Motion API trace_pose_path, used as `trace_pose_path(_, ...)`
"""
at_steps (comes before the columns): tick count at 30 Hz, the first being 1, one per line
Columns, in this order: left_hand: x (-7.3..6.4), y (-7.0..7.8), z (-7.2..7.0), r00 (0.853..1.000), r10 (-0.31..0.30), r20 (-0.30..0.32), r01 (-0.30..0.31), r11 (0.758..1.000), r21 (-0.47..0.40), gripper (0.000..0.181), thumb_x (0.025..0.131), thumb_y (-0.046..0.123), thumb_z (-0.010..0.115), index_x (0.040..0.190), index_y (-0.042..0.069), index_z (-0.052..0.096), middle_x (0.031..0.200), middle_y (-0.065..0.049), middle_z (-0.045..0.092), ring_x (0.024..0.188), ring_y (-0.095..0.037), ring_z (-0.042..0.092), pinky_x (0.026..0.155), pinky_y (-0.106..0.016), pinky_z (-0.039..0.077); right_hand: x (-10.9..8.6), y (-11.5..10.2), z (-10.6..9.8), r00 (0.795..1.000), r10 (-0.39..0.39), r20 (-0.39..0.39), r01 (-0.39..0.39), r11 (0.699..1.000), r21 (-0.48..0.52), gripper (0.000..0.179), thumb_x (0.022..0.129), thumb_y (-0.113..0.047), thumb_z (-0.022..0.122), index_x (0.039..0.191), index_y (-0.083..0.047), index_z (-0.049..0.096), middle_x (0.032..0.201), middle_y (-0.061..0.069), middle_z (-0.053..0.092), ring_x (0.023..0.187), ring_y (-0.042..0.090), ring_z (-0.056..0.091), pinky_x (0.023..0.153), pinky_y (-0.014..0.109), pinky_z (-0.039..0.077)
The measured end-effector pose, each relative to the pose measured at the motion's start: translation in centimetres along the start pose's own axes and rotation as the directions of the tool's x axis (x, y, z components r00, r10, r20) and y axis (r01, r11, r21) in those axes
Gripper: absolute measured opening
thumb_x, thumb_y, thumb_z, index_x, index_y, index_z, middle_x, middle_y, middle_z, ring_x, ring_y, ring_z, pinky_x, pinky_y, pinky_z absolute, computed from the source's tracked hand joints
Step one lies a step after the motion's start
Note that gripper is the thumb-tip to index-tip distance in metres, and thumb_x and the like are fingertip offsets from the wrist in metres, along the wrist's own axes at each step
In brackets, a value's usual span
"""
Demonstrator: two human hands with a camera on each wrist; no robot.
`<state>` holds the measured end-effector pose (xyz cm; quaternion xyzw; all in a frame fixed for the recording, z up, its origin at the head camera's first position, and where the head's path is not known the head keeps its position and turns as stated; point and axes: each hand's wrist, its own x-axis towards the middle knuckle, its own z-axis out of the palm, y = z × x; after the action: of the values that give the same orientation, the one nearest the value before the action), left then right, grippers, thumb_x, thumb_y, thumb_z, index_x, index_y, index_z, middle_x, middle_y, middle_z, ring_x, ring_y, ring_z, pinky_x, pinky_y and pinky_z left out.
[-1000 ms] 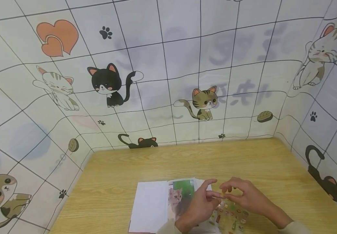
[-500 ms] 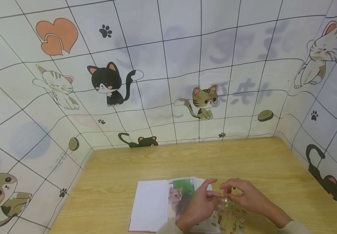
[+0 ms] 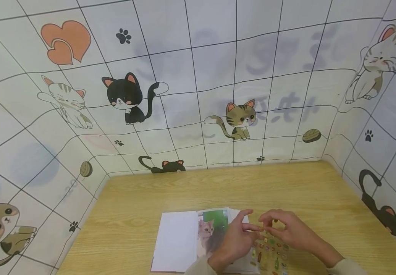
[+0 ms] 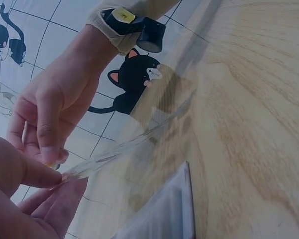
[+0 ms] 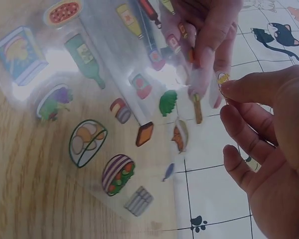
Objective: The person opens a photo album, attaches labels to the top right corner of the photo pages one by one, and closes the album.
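My left hand point(image 3: 237, 240) pinches the edge of a transparent sticker sheet point(image 5: 134, 99) between thumb and fingers, its index finger stretched out. Small food stickers cover the sheet, among them a green bottle point(image 5: 84, 59) and a salad bowl point(image 5: 118, 174). In the right wrist view, my right hand point(image 5: 274, 124) pinches a tiny yellow sticker point(image 5: 223, 78) between thumb and index finger, right at the left fingertips. The left wrist view shows the sheet point(image 4: 114, 152) edge-on, tilted above the table, with the right hand point(image 4: 55, 109) beyond it.
An open book with white pages point(image 3: 175, 240) lies on the wooden table point(image 3: 125, 221), left of the sheet. A cat photo point(image 3: 206, 231) shows on its right side, partly behind my left forearm. Cat-printed curtains point(image 3: 215, 76) enclose the table on the back and sides.
Both hands stay almost in place, fingertips close together. The yellow sticker at the fingertips shows less in the head view now, and the sheet has shifted slightly.
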<state>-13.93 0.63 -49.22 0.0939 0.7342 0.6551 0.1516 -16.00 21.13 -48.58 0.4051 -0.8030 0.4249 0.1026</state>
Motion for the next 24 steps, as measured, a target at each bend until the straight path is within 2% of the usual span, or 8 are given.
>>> trace_pose_path(5, 0.2, -0.2, 0.5, 0.999, -0.013, -0.046, 0.013, 1.000, 0.003, 0.066, 0.084, -0.005, 0.062, 0.145, 0.011, 0.042, 0.095, 0.000, 0.075, 0.074, -0.010, 0.072, 0.053, -0.018, 0.046, 0.0, -0.2, -0.2, 0.999, 0.037, -0.034, -0.038, 0.999, -0.017, 0.039, 0.081, 0.006, 0.075, 0.107, -0.021, 0.067, 0.086, -0.007, 0.068, 0.077, 0.003, 0.060, 0.064, 0.027, 0.052)
trace_pose_path(9, 0.2, -0.3, 0.7, 0.998, -0.009, -0.054, 0.008, 1.000, -0.021, 0.067, 0.084, -0.007, 0.061, 0.145, 0.009, 0.040, 0.099, -0.004, 0.074, 0.078, -0.012, 0.072, 0.062, -0.021, 0.054, -0.1, 0.0, -0.4, 0.996, 0.079, -0.043, -0.080, 0.997, -0.024, 0.037, 0.083, 0.003, 0.074, 0.106, -0.024, 0.067, 0.087, -0.006, 0.069, 0.077, 0.002, 0.059, 0.065, 0.027, 0.052)
trace_pose_path(13, 0.3, -0.4, 0.8, 0.998, -0.007, -0.056, 0.006, 1.000, -0.019, 0.068, 0.085, -0.007, 0.062, 0.146, 0.008, 0.038, 0.105, -0.007, 0.073, 0.084, -0.015, 0.072, 0.066, -0.025, 0.057, -0.2, 0.1, -0.6, 0.993, 0.110, -0.042, -0.111, 0.993, -0.030, 0.034, 0.085, 0.001, 0.074, 0.105, -0.025, 0.067, 0.088, -0.005, 0.070, 0.077, 0.001, 0.059, 0.065, 0.028, 0.052)
trace_pose_path(18, 0.5, -0.5, 1.1, 0.997, -0.040, -0.068, 0.041, 0.999, 0.018, 0.070, 0.085, 0.000, 0.068, 0.147, 0.012, 0.039, 0.110, -0.005, 0.071, 0.089, -0.013, 0.071, 0.069, -0.026, 0.056, -0.2, 0.2, -0.7, 0.989, 0.140, -0.040, -0.141, 0.989, -0.035, 0.031, 0.086, -0.001, 0.073, 0.104, -0.025, 0.067, 0.091, -0.004, 0.070, 0.077, 0.001, 0.059, 0.065, 0.028, 0.052)
trace_pose_path(24, 0.3, -0.8, 1.2, 0.998, -0.061, -0.019, 0.063, 0.992, 0.106, 0.079, 0.082, 0.005, 0.067, 0.152, 0.014, 0.031, 0.125, -0.009, 0.065, 0.102, -0.018, 0.069, 0.080, -0.031, 0.057, -0.4, 0.4, -0.7, 0.983, 0.176, -0.044, -0.178, 0.983, -0.049, 0.028, 0.086, -0.003, 0.073, 0.103, -0.025, 0.068, 0.088, -0.006, 0.069, 0.077, 0.001, 0.058, 0.066, 0.026, 0.051)
